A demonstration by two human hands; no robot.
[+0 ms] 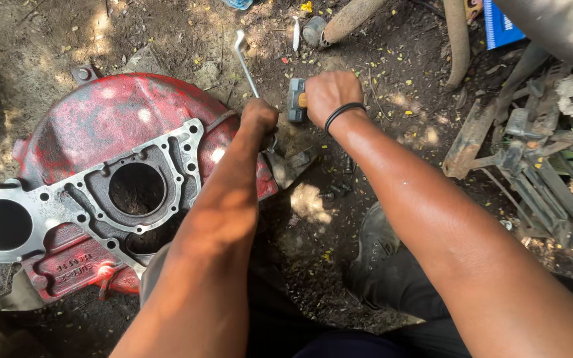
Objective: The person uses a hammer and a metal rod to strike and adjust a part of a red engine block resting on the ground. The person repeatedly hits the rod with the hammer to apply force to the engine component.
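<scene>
Dirt ground, littered with yellow petals. At left, red cast housing lies flat. Left hand fisted around bent steel rod at housing's right edge. Right hand closed on hammer just beside. Rusty metal scrap at far right.

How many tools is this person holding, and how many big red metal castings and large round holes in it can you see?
Hand tools held: 2, a bent metal rod in the left hand and a hammer in the right hand
Red metal castings: 1
Large round holes in it: 2
Total: 5
</scene>
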